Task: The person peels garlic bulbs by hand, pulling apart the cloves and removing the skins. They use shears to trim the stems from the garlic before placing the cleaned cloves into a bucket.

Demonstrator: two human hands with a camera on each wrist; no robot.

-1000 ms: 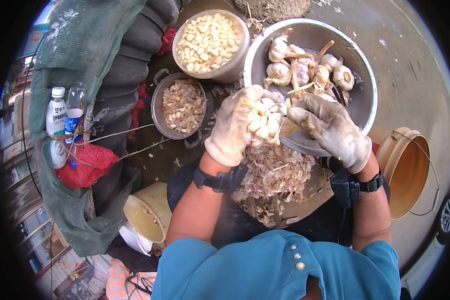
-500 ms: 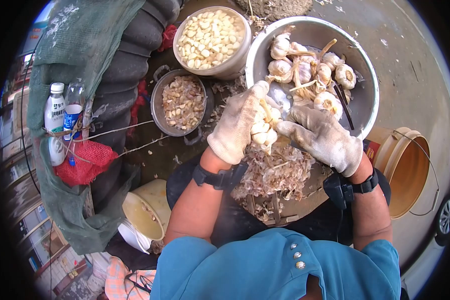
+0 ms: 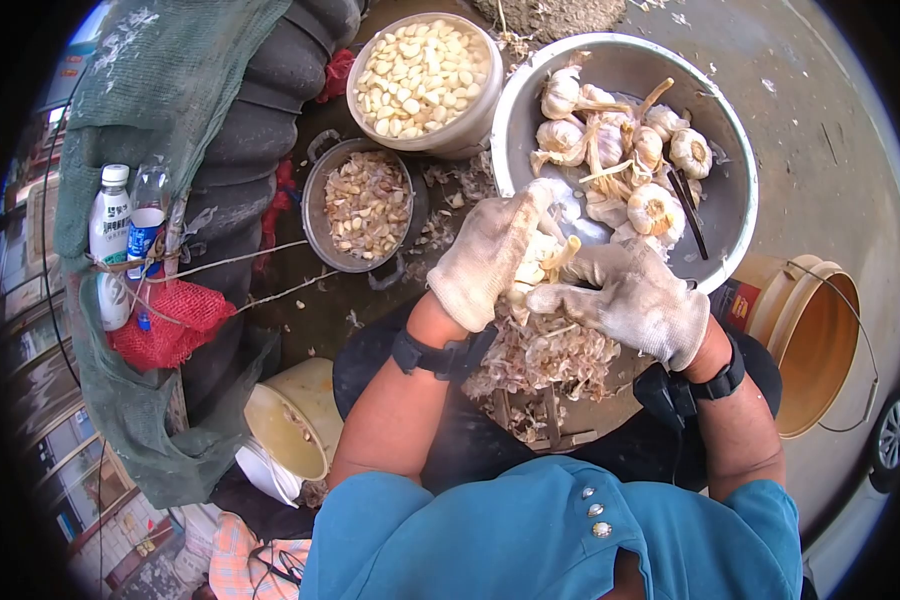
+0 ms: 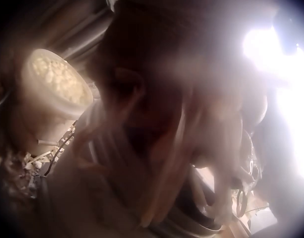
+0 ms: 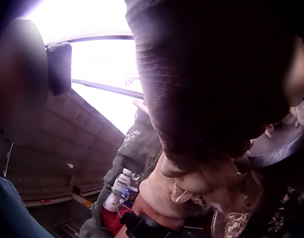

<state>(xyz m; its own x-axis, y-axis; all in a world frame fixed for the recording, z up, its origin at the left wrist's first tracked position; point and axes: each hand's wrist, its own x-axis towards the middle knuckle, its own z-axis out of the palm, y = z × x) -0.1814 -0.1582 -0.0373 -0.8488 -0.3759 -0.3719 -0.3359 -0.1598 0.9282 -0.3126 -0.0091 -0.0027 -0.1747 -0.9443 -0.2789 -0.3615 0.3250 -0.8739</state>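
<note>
Both hands wear pale work gloves. The left hand point(image 3: 490, 255) grips a partly peeled garlic bulb point(image 3: 540, 262) whose cut stem points up and right. The right hand point(image 3: 635, 295) has its fingers curled at the bulb's right side, thumb and fingertips against it. Garlic skins point(image 3: 540, 355) lie in a heap under the hands. Beyond them a metal basin point(image 3: 740, 200) holds whole garlic bulbs point(image 3: 690, 152) and a dark tool point(image 3: 688, 212). The left wrist view is dark and blurred; in the right wrist view the right hand point(image 5: 206, 79) covers much of the picture.
A white tub point(image 3: 492, 95) of peeled cloves stands at the top, beside a small pot point(image 3: 312, 215) of cloves and skins. An orange bucket point(image 3: 770, 310) lies at the right, a cream bucket point(image 3: 320, 390) at lower left. Bottles point(image 3: 110, 225) and green netting point(image 3: 140, 110) are at far left.
The left hand has shifted slightly right and down with the bulb, tilting its stem toward the right. The right hand has come left and lower against the bulb.
</note>
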